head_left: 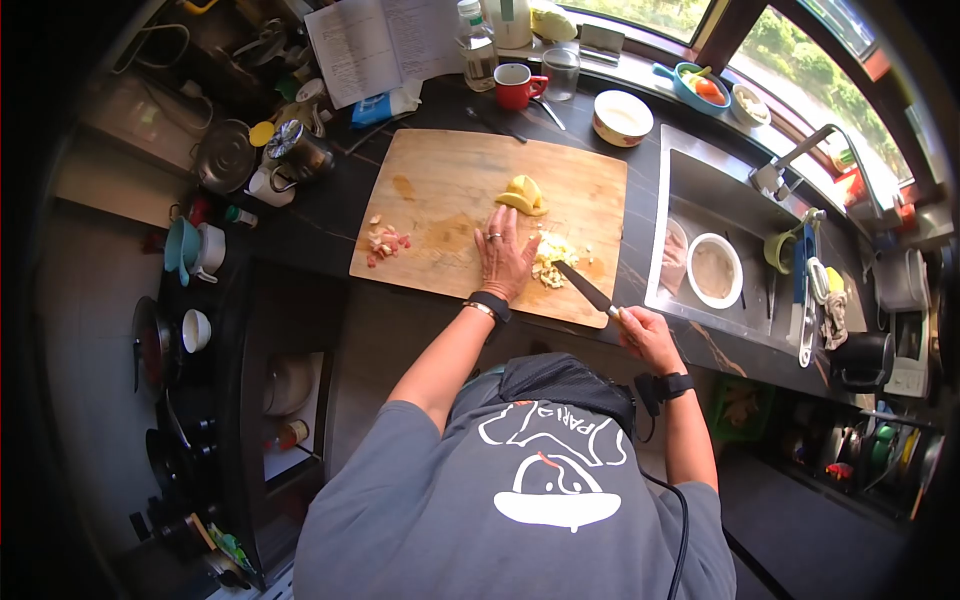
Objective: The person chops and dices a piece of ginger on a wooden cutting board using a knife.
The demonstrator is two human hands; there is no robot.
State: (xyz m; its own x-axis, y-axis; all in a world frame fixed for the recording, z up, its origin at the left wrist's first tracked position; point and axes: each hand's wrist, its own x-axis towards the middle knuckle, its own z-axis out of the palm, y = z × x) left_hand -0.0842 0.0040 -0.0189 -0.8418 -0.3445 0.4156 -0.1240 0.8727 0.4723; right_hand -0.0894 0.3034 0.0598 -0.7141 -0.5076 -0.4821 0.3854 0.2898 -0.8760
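A large wooden cutting board [440, 180] lies on the dark counter. My left hand [505, 258] rests on it palm down, fingers stretched out and holding nothing. Its fingertips reach just below some yellow cut chunks [523, 192], whose kind I cannot tell. Beside the thumb is a pile of pale yellow chopped bits [552, 255]. My right hand [650, 340] is wrapped round the handle of a kitchen knife [588, 289]; the blade points up and left, its tip at the edge of the pile. Small pink diced pieces [385, 243] lie near the board's left side.
A sink [715, 190] with a white round bowl [714, 270] is to the right. Behind the board stand a red mug [517, 90], a glass [562, 75], a white bowl [622, 118] and a bottle [477, 50]. Pots and a metal jug [300, 150] stand left.
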